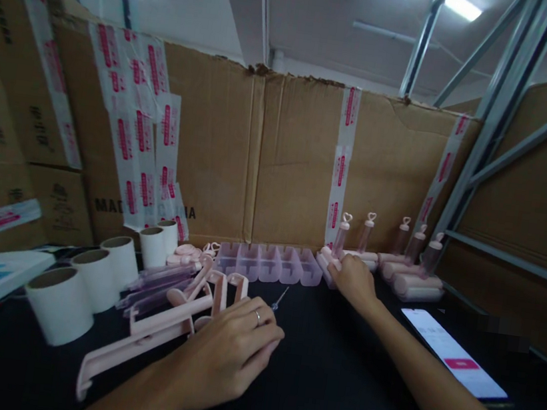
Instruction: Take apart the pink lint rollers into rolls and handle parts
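Head view, sole view. Judged work as part done. Found units [419,286] at the right rear of the bench [321,379], complete in appearance, each with an upright tube and heart-shaped top above a pink base. Found loose parts left over on the left side: pink brackets [171,315], purple tubes [162,284] and caps [183,255], heaped and overlapping beside the white rolls [119,260]. Judged these parts as stock left to be made up.

Located right hand [356,283] at the leftmost unit, touching its base just right of the tray [268,273]. Could not tell the closing of the fingers there, partly hidden from this angle. Located left hand [238,341] in front of the brackets, fingers curled close together. Noted a thin piece [281,298] just beyond its fingertips; could not tell whether gripped or lying loose.

Counted five units: two near the right hand, three farther right. Counted five rolls, one tray with apparently five compartments, one thin piece and one phone [455,355], screen lit, just beyond the right forearm. Counted at least four brackets. Could not count tubes or caps exactly, owing to overlap and blur.
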Demonstrator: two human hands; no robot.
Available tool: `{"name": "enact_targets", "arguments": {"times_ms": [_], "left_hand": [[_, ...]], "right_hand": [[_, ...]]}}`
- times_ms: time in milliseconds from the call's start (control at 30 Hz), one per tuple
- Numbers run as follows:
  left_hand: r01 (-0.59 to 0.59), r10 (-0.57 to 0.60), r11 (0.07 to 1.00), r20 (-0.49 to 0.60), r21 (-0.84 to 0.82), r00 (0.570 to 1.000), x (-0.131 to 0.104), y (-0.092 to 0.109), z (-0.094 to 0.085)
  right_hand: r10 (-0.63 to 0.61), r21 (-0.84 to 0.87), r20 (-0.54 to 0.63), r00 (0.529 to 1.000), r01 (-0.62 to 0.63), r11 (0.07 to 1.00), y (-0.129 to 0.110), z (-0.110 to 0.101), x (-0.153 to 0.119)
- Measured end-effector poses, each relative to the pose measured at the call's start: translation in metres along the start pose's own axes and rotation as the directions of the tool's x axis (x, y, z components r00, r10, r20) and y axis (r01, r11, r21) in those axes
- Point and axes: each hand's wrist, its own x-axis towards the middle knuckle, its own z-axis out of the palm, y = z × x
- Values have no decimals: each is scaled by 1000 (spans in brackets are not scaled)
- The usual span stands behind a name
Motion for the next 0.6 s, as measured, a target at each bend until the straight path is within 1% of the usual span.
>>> {"name": "enact_targets", "arguments": {"times_ms": [167, 600], "left_hand": [[7, -7, 1000, 8, -6, 1000, -1, -1, 1], [-3, 3, 1000, 9, -4, 1000, -1, 1, 0]], "right_hand": [[-16, -73, 2, 1000, 16, 997, -2, -3, 0], [-30, -156, -28, 999, 26, 987, -10, -11, -8]]}}
